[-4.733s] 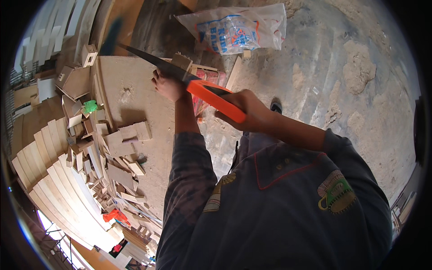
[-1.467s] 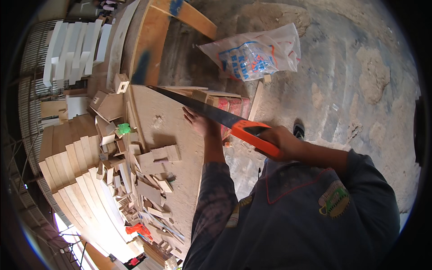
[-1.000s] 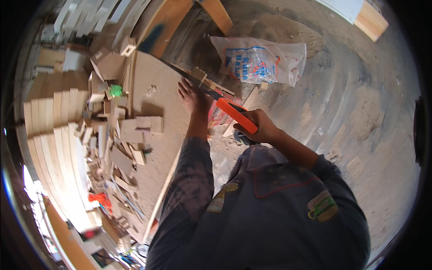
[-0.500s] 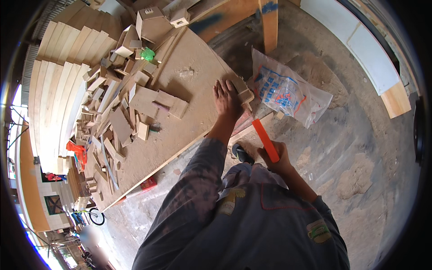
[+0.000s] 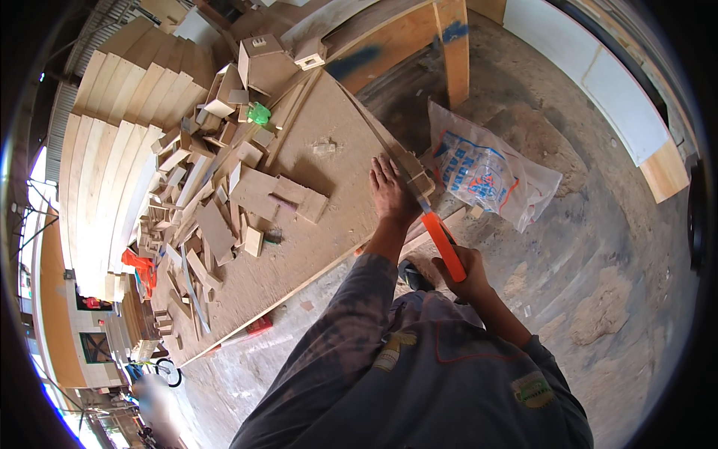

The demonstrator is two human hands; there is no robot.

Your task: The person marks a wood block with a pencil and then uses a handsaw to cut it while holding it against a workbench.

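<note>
My left hand [image 5: 393, 193] lies flat on the dusty wooden worktable [image 5: 303, 251], fingers stretched out, close to its right edge. Held in my right hand [image 5: 469, 274] is a handsaw [image 5: 443, 243] with an orange handle. Its thin blade runs away from me along the table's right edge, just beyond my left fingers. A piece of wood [image 5: 419, 176] sits at that edge beside the blade; how far the blade has cut into it, if at all, I cannot tell. My right fingers are wrapped round the handle and partly hidden.
Wood offcuts [image 5: 217, 232] heap on the table's left side, beside stacked pale boards [image 5: 101, 165]. A green plastic item [image 5: 259, 114] lies among them. Right of the table, a printed clear plastic bag [image 5: 479, 176] rests near the floor. A wooden panel [image 5: 389, 46] stands at the far side.
The view has shifted, so the scene sits lower and farther right. The saw's handle has come slightly closer to my left hand, and the blade beside it shows more plainly. My left hand stays flat.
</note>
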